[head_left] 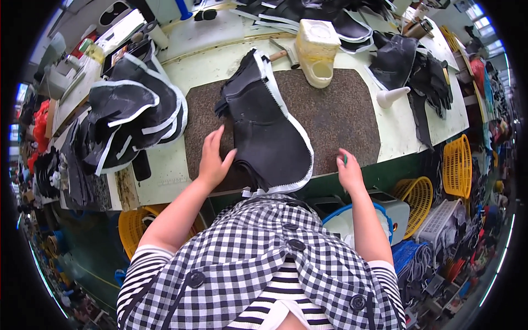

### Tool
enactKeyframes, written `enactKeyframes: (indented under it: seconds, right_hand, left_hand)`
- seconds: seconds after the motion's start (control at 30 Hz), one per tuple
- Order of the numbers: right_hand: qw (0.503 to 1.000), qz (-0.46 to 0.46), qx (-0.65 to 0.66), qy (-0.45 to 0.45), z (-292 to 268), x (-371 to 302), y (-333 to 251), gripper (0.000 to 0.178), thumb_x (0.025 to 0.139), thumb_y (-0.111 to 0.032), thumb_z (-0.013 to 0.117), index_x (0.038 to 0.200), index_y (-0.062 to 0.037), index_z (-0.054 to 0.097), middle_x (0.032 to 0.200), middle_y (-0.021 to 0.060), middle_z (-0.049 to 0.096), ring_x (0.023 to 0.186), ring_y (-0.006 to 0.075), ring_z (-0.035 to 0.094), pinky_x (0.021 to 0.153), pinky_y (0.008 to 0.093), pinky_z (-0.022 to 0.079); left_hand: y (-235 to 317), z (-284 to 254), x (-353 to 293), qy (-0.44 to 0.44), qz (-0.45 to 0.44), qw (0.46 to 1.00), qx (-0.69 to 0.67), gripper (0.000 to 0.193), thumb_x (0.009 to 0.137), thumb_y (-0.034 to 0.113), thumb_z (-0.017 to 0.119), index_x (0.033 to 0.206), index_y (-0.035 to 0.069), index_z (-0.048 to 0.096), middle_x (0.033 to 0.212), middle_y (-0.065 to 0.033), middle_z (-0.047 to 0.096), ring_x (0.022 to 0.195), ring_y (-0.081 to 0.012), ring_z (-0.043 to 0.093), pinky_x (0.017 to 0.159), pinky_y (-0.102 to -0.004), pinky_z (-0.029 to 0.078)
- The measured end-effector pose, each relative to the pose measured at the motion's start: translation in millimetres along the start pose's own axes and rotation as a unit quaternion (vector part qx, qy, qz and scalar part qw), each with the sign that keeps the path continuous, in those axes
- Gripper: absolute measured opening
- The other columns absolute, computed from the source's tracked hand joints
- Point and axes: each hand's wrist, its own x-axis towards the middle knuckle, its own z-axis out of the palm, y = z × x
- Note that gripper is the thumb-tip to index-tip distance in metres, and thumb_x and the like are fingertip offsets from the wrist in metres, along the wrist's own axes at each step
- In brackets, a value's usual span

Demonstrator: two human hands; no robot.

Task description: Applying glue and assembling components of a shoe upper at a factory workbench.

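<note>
In front of me a stack of black boot upper pieces (269,137) with white edging lies on a speckled brown mat (346,110). My left hand (213,160) is at the stack's left edge, thumb and fingers apart, holding nothing; whether it touches the pieces is hard to tell. To the right of the stack, over the mat's front edge, is my right hand (350,171). Its fingers are closed around a small green thing (345,159), mostly hidden. Beyond the stack lie a hammer (283,54) and a yellowed white plastic container (318,52) with an open spout.
More white-edged black pieces (132,104) are heaped at the left. Black scraps (429,82) and a white cone-shaped thing (392,97) lie at the right. Yellow baskets (456,165) and a blue-rimmed bucket (357,220) stand below the table's front edge.
</note>
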Motion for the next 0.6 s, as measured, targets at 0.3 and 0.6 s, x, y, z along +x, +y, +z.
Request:
enactKeyframes:
  seconds: [0.3, 0.6]
  right_hand:
    - [0.989, 0.134, 0.043, 0.039, 24, -31, 4, 0.031, 0.081, -0.027, 0.075, 0.082, -0.002, 0.057, 0.075, 0.0105, 0.064, 0.069, 0.0209, 0.06, 0.068, 0.0347, 0.048]
    - [0.989, 0.142, -0.012, 0.038, 21, -19, -2, 0.037, 0.069, -0.024, 0.084, 0.076, -0.0046, 0.053, 0.072, 0.0121, 0.063, 0.067, 0.0257, 0.061, 0.067, 0.0367, 0.049]
  left_hand:
    - [12, 13, -29, -0.042, 0.095, 0.995, -0.01, 0.081, 0.064, 0.014, 0.078, 0.138, 0.018, 0.047, 0.141, -0.0154, 0.037, 0.13, -0.0348, 0.038, 0.107, -0.043, 0.033]
    - [8, 18, -24, -0.055, 0.188, 0.978, 0.067, 0.074, 0.065, 0.019, 0.076, 0.134, 0.019, 0.051, 0.139, -0.0088, 0.045, 0.129, -0.0312, 0.043, 0.106, -0.0474, 0.033]
